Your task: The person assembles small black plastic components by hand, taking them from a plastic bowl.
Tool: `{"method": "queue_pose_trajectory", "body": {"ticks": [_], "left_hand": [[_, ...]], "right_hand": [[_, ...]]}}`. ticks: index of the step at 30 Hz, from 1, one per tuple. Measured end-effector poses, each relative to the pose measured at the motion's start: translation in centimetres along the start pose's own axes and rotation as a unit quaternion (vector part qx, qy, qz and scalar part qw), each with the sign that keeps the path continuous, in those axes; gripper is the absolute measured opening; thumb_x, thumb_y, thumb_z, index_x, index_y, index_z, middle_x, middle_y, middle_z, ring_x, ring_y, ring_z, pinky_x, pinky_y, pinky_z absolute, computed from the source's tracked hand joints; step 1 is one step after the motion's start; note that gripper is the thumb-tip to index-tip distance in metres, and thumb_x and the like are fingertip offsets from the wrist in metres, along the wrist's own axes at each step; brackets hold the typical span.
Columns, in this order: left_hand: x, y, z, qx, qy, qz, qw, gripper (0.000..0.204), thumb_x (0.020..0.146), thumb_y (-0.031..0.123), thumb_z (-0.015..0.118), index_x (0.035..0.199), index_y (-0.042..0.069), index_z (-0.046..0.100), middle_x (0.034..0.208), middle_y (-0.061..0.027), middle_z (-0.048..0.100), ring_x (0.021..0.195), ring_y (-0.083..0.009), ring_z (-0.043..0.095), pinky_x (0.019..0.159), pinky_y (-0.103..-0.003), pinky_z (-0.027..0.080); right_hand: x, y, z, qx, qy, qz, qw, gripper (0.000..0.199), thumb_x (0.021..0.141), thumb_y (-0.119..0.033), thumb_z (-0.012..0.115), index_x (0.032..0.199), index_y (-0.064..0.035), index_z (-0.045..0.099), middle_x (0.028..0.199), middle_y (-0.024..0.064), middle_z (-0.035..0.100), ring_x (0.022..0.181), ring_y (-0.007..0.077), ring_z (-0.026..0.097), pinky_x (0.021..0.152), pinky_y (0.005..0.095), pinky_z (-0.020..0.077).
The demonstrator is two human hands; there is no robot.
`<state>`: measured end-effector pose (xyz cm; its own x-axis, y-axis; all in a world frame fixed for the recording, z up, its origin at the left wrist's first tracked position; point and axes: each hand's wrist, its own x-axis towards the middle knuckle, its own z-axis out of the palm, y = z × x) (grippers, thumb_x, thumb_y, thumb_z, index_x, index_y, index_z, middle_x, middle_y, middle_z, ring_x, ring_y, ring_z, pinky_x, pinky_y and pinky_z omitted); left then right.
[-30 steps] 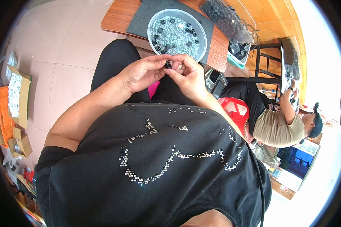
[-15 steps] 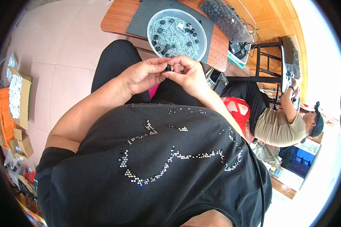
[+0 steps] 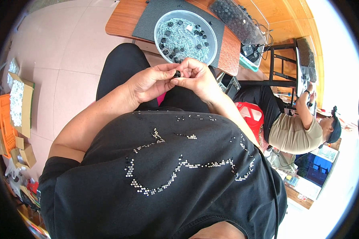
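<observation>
Between the fingertips of both hands is a small round black plastic knob (image 3: 177, 74), held above my lap. My left hand (image 3: 153, 83) pinches it from the left with thumb and fingers. My right hand (image 3: 196, 79) closes on it from the right, its fingers curled, and they may hide something small. Just beyond the hands stands a clear round tub (image 3: 157, 44), full of silvery screws (image 3: 183, 40). Several similar black knobs (image 3: 199, 46) lie on top of the screws.
The tub sits on a dark mat (image 3: 145, 28) on a brown wooden table (image 3: 121, 20). A clear bin of black parts (image 3: 237, 22) is at its right. Another person (image 3: 293, 129) works at the far right. Cardboard boxes (image 3: 26, 107) and an orange crate (image 3: 3, 119) stand at the left.
Both hands stay together on the black knob, with only a slight shift of the fingers. The knob seems slightly turned. The tub has hardly moved in view.
</observation>
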<state>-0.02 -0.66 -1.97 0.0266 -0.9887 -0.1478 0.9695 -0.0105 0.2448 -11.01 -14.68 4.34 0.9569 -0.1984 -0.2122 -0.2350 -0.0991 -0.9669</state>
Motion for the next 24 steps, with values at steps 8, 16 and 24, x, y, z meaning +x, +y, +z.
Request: {"method": "queue_pose_trajectory", "body": {"ticks": [8,16,24], "left_hand": [[0.0,-0.1,-0.1,-0.011,-0.005,-0.001,1.000,0.036,0.089,0.011,0.057,0.121,-0.003,0.050,0.104,-0.0073,0.060,0.093,-0.0119,0.058,0.087,-0.024,0.048],[0.1,0.0,-0.1,0.016,-0.023,0.008,1.000,0.036,0.089,0.011,0.057,0.121,-0.003,0.051,0.103,-0.0063,0.061,0.092,-0.0112,0.058,0.088,-0.025,0.047],[-0.1,0.4,0.5,0.030,-0.028,0.010,0.999,0.027,0.090,0.010,0.055,0.116,0.002,0.056,0.106,-0.0050,0.062,0.097,-0.0093,0.058,0.088,-0.022,0.046]], "right_hand": [[0.0,0.5,-0.1,0.093,-0.002,0.024,0.995,0.020,0.075,0.007,0.069,0.082,-0.0060,0.056,0.073,-0.0058,0.054,0.065,0.0006,0.048,0.061,0.0147,0.0411],[-0.4,-0.8,0.0,0.143,-0.012,0.055,0.988,0.017,0.076,0.006,0.069,0.086,-0.0046,0.060,0.073,-0.0058,0.053,0.066,0.0011,0.048,0.062,0.0144,0.0404],[-0.4,-0.9,0.2,0.138,-0.009,0.041,0.989,0.017,0.076,0.004,0.069,0.090,-0.0032,0.061,0.074,-0.0059,0.053,0.068,0.0010,0.048,0.062,0.0147,0.0397]]}}
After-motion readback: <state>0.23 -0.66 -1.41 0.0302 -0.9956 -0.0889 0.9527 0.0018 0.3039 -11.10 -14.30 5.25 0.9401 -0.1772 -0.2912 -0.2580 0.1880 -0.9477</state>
